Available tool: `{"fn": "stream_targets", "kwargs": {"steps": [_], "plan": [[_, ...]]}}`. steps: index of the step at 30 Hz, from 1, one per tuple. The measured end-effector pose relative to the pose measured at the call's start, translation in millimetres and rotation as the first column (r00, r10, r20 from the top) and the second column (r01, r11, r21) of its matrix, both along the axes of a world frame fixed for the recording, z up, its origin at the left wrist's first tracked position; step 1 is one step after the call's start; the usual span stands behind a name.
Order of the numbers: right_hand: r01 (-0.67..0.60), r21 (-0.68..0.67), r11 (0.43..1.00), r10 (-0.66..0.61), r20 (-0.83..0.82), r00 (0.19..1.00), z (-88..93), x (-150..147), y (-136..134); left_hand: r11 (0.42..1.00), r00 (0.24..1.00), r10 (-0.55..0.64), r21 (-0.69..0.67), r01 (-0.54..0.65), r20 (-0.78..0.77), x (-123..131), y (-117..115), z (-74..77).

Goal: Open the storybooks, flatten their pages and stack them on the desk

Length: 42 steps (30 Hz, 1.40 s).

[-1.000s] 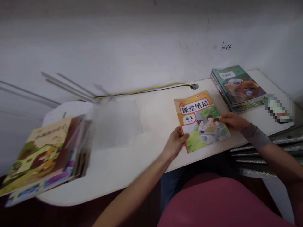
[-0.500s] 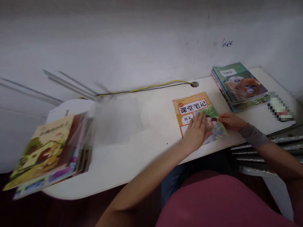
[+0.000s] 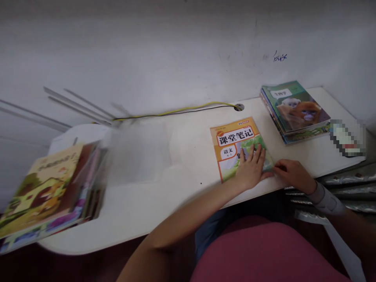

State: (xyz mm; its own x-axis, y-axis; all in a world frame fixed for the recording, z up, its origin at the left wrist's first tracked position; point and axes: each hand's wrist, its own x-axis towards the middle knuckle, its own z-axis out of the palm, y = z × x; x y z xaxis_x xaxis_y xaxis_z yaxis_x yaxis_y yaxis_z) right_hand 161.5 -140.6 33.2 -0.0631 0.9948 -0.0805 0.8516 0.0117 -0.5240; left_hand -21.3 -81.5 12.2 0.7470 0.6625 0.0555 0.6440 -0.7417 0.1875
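Note:
An orange book (image 3: pixel 232 139) with large white characters on its cover lies flat on the white desk (image 3: pixel 164 196). My left hand (image 3: pixel 251 168) rests palm down on the book's lower right part, fingers stretched out. My right hand (image 3: pixel 295 175) is just right of it at the book's lower right corner, fingers curled against the edge; whether it grips the corner I cannot tell.
A stack of books (image 3: pixel 295 111) with a monkey cover sits at the desk's far right. Another pile of colourful books (image 3: pixel 53 188) hangs over the left edge. A yellow and black cable (image 3: pixel 176 112) runs along the wall into a desk hole (image 3: pixel 239 107).
My left hand moved from the book's left edge onto its cover and now lies flat on the lower part. My right hand slid down to the lower right corner.

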Motion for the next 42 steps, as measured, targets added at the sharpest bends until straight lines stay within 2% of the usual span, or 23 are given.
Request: {"fn": "stream_targets", "kwargs": {"steps": [5,10,12,13,15,17,19,21,24,27,29,31,34,38,40,42], "plan": [[-0.003,-0.012,1.0,0.002,-0.066,0.998,-2.5,-0.8,7.3,0.997,0.998,-0.06,-0.038,0.061,0.016,-2.0,-1.6,2.7],[-0.021,-0.271,0.962,-0.078,-0.349,0.934,-4.1,3.7,10.0,0.995,0.996,-0.084,-0.054,0.085,0.027,0.3,-5.1,4.1],[-0.074,-0.308,0.948,-0.045,-0.362,0.931,-3.2,5.0,9.6,0.993,0.994,-0.111,-0.047,0.111,0.015,4.5,-7.5,3.1],[-0.11,-0.294,0.949,0.011,-0.321,0.947,-1.8,5.4,9.5,0.991,0.992,-0.124,-0.04,0.124,0.003,7.1,-8.9,2.5],[-0.158,-0.244,0.957,0.13,-0.127,0.983,3.4,6.3,10.6,0.991,0.991,-0.133,-0.023,0.132,-0.026,12.1,-11.4,1.6],[-0.121,-0.162,0.979,0.144,0.135,0.98,10.9,6.9,14.5,0.994,0.992,-0.114,-0.005,0.114,-0.051,16.0,-13.4,1.4],[-0.118,-0.041,0.992,0.125,0.274,0.954,18.3,6.8,22.6,0.993,0.991,-0.116,0.01,0.117,-0.059,18.0,-14.5,1.3],[-0.234,0.083,0.969,0.207,0.249,0.946,21.7,6.1,35.5,0.989,0.989,-0.145,0.033,0.146,-0.041,18.0,-15.1,0.3],[-0.467,0.204,0.861,0.43,0.201,0.88,14.2,3.6,60.0,0.97,0.972,-0.232,0.083,0.23,0.021,15.4,-16.4,-3.9],[-0.606,0.177,0.775,0.564,0.239,0.791,-3.5,-2.7,84.2,0.947,0.949,-0.311,0.109,0.304,0.058,12.2,-18.8,-8.8],[-0.637,0.122,0.761,0.59,0.277,0.758,-14.0,-9.8,100.3,0.944,0.946,-0.321,0.101,0.314,0.054,10.7,-20.2,-9.7],[-0.607,0.082,0.791,0.554,0.328,0.765,-19.8,-18.0,119.6,0.943,0.946,-0.324,0.096,0.32,0.03,9.9,-20.7,-7.8],[-0.501,0.056,0.864,0.442,0.394,0.806,-21.2,-28.6,156.5,0.935,0.94,-0.342,0.093,0.342,-0.024,9.0,-20.1,-2.3],[-0.357,0.062,0.932,0.303,0.405,0.862,-22.8,-37.0,204.8,0.928,0.93,-0.365,0.066,0.366,-0.036,9.1,-18.9,0.5],[-0.294,0.095,0.951,0.233,0.4,0.886,-25.9,-39.8,217.9,0.929,0.93,-0.366,0.054,0.367,-0.013,10.5,-18.8,-1.3],[-0.229,0.15,0.962,0.154,0.396,0.905,-28.9,-42.4,218.7,0.93,0.93,-0.366,0.048,0.364,0.031,12.7,-18.2,-3.5]]}}
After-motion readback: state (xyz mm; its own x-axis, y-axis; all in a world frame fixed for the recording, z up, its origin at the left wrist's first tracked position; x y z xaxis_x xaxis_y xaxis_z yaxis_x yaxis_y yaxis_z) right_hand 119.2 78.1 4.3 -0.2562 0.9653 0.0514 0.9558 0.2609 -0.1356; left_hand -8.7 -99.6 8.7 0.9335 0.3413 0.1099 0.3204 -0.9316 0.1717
